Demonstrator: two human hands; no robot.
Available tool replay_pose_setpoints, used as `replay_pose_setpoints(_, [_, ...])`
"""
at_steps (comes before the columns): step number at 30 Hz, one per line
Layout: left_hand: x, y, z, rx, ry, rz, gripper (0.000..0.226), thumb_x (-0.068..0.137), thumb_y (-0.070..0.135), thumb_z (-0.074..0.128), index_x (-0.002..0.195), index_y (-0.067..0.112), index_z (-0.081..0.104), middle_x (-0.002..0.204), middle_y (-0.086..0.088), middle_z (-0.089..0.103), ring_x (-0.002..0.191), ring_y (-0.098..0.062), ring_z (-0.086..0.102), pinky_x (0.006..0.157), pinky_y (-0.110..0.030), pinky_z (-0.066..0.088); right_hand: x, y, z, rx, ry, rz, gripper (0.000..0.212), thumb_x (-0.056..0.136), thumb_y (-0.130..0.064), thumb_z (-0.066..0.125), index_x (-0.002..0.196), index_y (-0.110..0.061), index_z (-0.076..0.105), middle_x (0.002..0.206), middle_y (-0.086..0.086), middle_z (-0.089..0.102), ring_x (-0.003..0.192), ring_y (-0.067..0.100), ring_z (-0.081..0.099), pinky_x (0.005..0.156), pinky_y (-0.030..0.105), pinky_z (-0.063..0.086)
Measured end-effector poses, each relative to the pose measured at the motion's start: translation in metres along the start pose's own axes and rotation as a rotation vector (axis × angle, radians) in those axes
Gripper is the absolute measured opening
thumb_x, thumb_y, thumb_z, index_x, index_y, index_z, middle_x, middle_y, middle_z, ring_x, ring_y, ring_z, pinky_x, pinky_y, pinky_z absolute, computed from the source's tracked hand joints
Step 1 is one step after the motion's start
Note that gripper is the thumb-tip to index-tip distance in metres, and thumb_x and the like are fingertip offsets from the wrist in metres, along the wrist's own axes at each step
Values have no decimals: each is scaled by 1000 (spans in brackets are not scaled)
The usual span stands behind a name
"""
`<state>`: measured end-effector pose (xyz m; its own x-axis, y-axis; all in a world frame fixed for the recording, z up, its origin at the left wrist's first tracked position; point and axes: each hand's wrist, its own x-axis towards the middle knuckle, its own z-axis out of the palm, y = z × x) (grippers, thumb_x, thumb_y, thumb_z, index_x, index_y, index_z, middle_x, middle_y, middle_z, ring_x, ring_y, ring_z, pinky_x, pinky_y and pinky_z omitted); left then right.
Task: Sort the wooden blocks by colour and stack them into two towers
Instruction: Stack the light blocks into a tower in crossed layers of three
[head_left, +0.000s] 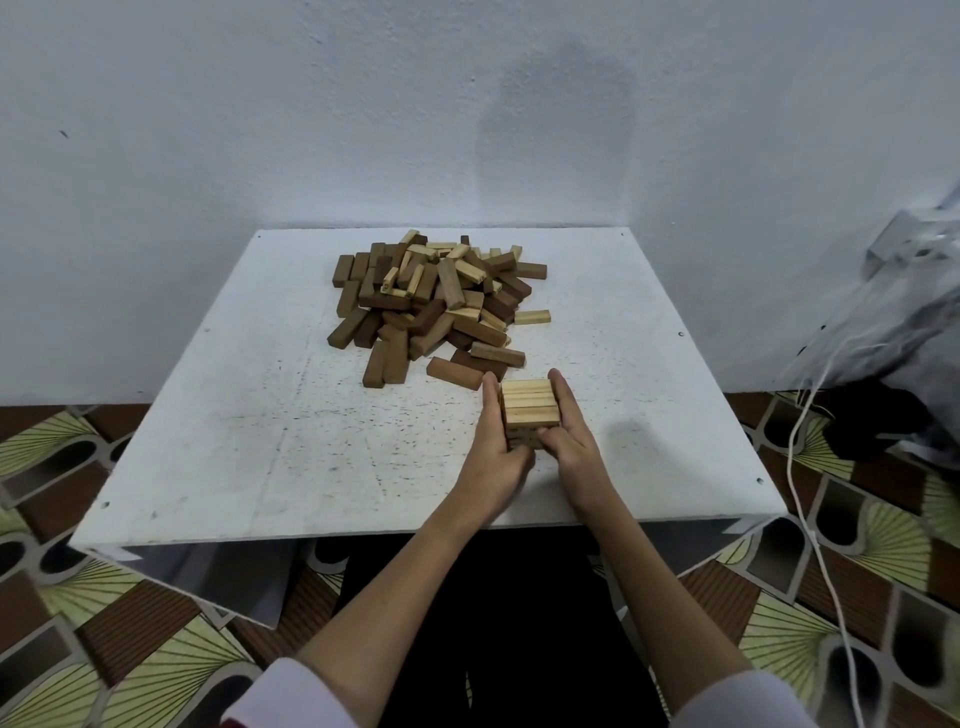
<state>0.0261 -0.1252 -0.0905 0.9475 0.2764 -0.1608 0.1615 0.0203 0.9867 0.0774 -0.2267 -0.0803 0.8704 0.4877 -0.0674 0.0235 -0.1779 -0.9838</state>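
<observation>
- The table (218, 415) is white with small dark specks.
- The pile of blocks (434, 301) mixes dark brown and pale yellow wood.
- The small stack (529, 408) is pale yellow with faint grain lines.
- The wall (260, 104) is plain white-grey.
- The floor (104, 649) has a brown, black and yellow-green fan pattern.
- The sleeves (291, 696) are white.
- The cord (810, 535) is white.

White square board (260, 415) serving as the tabletop, set on a patterned floor (104, 623). On it: a loose pile of dark and light wooden blocks (431, 301) toward the far edge, and a small stack of light blocks (530, 408) nearer the front.
</observation>
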Motion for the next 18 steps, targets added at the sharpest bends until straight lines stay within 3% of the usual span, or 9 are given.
replay_pose_setpoints(8, [-3, 5, 3, 73, 3, 61, 87, 78, 21, 40, 149, 33, -10, 156, -3, 20, 140, -13, 26, 117, -37, 24, 0, 2, 1, -7, -7, -8, 72, 80, -27, 33, 150, -26, 16, 155, -5, 22, 141, 10, 23, 117, 36, 24])
replay_pose_setpoints(13, [-5, 6, 3, 79, -1, 64, 84, 80, 23, 39, 148, 33, -9, 158, -3, 15, 143, -13, 22, 118, -38, 21, 0, 1, 1, -8, -9, -15, 72, 79, -27, 33, 149, -26, 17, 155, -3, 23, 141, 10, 24, 117, 34, 24])
replay_pose_setpoints(18, [-6, 6, 2, 107, -16, 84, 73, 95, 10, 36, 150, 27, -9, 159, -3, 12, 143, -12, 19, 119, -32, 18, -1, 2, 1, -7, -10, -28, 72, 80, -26, 33, 150, -25, 17, 155, -3, 23, 141, 9, 24, 116, 34, 24])
